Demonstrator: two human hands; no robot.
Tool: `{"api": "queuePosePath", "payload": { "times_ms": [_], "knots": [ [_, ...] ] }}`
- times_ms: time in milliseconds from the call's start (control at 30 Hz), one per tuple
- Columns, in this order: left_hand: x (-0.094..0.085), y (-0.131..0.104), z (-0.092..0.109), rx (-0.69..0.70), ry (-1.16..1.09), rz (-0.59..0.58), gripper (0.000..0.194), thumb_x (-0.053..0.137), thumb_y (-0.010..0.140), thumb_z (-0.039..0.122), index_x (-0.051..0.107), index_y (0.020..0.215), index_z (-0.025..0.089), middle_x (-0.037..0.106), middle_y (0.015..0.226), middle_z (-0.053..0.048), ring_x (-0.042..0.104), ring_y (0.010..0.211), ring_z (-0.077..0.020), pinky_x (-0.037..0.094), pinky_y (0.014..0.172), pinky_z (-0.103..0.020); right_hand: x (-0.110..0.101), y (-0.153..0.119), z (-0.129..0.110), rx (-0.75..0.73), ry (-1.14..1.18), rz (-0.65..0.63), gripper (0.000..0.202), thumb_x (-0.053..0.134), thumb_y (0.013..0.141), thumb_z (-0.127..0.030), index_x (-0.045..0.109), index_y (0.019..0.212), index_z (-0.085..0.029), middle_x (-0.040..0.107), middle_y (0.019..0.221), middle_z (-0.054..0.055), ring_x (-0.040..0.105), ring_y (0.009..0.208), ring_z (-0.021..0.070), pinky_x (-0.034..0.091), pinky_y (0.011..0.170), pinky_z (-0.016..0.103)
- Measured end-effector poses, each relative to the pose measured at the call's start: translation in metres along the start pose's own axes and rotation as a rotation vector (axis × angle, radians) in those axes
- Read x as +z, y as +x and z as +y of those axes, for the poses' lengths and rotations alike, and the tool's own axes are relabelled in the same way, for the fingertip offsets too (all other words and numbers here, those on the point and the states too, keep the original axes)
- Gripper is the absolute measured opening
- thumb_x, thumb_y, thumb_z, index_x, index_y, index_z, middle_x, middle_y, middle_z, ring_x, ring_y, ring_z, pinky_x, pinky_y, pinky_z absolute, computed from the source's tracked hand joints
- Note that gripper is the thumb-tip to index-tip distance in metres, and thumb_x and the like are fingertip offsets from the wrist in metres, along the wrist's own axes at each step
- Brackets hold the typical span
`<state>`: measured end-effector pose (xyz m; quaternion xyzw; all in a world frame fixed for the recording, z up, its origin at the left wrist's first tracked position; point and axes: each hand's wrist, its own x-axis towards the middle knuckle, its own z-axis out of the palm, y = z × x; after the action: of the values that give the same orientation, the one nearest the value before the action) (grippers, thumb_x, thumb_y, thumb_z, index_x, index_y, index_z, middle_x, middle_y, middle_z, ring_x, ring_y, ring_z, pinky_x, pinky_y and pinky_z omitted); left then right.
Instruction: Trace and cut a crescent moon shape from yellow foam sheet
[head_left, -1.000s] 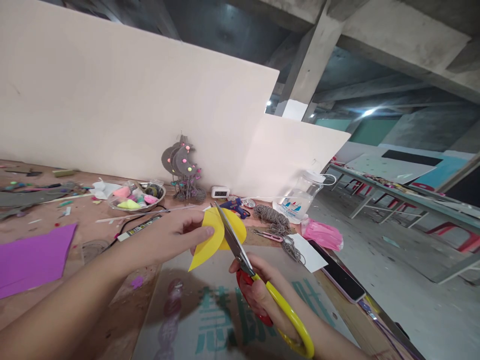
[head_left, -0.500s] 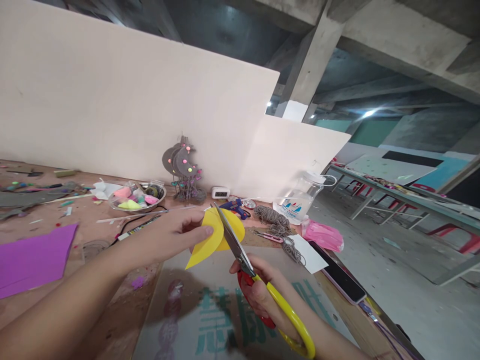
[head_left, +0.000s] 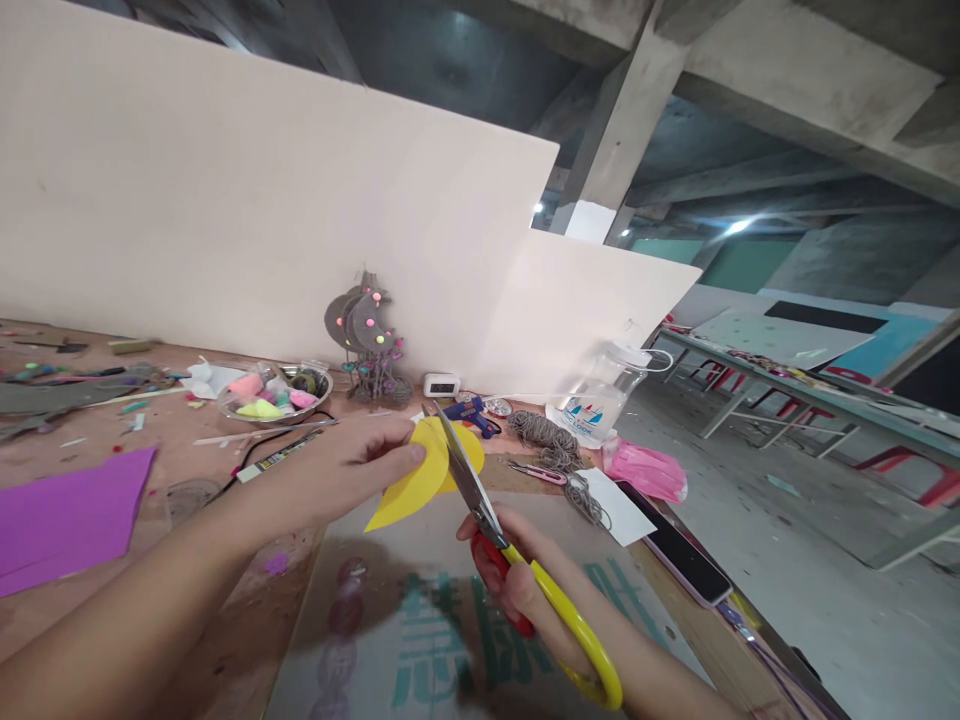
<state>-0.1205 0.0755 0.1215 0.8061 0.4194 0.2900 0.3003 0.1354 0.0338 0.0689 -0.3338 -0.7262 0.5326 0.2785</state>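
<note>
My left hand [head_left: 375, 465] pinches a curved yellow sheet [head_left: 420, 478], which looks like felt or paper, between thumb and fingers. My right hand [head_left: 517, 575] is wrapped round the handles of a pair of scissors [head_left: 474, 480] with yellow and red grips. The scissor blades lie across the yellow sheet, their tips at its upper edge. Part of the sheet shows to the right of the blades. Both hands are held above a translucent board [head_left: 375, 600] with green characters on it.
Purple sheets [head_left: 67, 520] lie at the left. Behind are a metal bowl [head_left: 274, 410] of colored clay, a grey moon-shaped ornament [head_left: 366, 335], a blue glue gun [head_left: 471, 412] and grey yarn [head_left: 544, 438]. A clear jug [head_left: 600, 400] and a phone [head_left: 679, 545] stand or lie at the right.
The blades have closed somewhat, with the handle loops nearer together. The yellow sheet has shifted slightly, and less of it shows right of the blades.
</note>
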Motion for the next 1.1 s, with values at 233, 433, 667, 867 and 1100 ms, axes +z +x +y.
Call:
{"api": "queuePosePath", "payload": {
  "times_ms": [233,433,667,867,1100],
  "knots": [
    [0.013,-0.002,0.002,0.007,0.010,-0.132,0.031,0.041,0.094,0.039,0.057,0.076,0.020,0.048,0.069,0.004,0.047,0.063,-0.0124,0.033,0.055,-0.023,0.002,-0.001,-0.003,-0.049,-0.014,-0.015,0.071,0.037,0.079,-0.080,0.045,0.117,-0.021,0.038,0.081,-0.001,0.031,0.066,0.0117,0.031,0.057,0.026],
    [0.009,-0.001,-0.004,0.019,0.056,-0.147,0.038,0.039,0.096,0.048,0.055,0.076,0.021,0.051,0.072,0.003,0.050,0.067,-0.0135,0.034,0.058,-0.025,0.002,-0.001,-0.006,-0.002,0.005,-0.024,0.072,0.038,0.078,-0.081,0.045,0.117,-0.020,0.037,0.081,-0.001,0.030,0.066,0.0110,0.030,0.056,0.025],
    [0.008,-0.002,-0.010,-0.022,0.038,-0.182,0.035,0.040,0.096,0.047,0.055,0.078,0.021,0.050,0.073,0.004,0.049,0.066,-0.0126,0.034,0.056,-0.024,0.002,-0.002,-0.006,-0.003,-0.044,-0.004,0.073,0.038,0.078,-0.080,0.047,0.117,-0.020,0.038,0.085,0.001,0.031,0.070,0.0119,0.031,0.058,0.025],
    [0.005,-0.002,-0.008,-0.006,0.058,-0.195,0.032,0.042,0.095,0.044,0.062,0.084,0.021,0.055,0.079,0.002,0.052,0.070,-0.0136,0.037,0.057,-0.023,0.003,0.000,-0.007,-0.005,-0.042,0.014,0.073,0.043,0.076,-0.081,0.051,0.114,-0.020,0.038,0.083,0.000,0.032,0.067,0.0115,0.031,0.057,0.026],
    [0.002,-0.005,-0.008,0.011,0.056,-0.193,0.035,0.042,0.096,0.045,0.064,0.084,0.021,0.059,0.079,0.001,0.055,0.070,-0.0136,0.040,0.058,-0.022,0.003,0.001,-0.010,0.005,-0.077,0.012,0.077,0.040,0.074,-0.084,0.051,0.112,-0.017,0.037,0.078,-0.001,0.031,0.066,0.0113,0.029,0.056,0.025]
  ]
}}
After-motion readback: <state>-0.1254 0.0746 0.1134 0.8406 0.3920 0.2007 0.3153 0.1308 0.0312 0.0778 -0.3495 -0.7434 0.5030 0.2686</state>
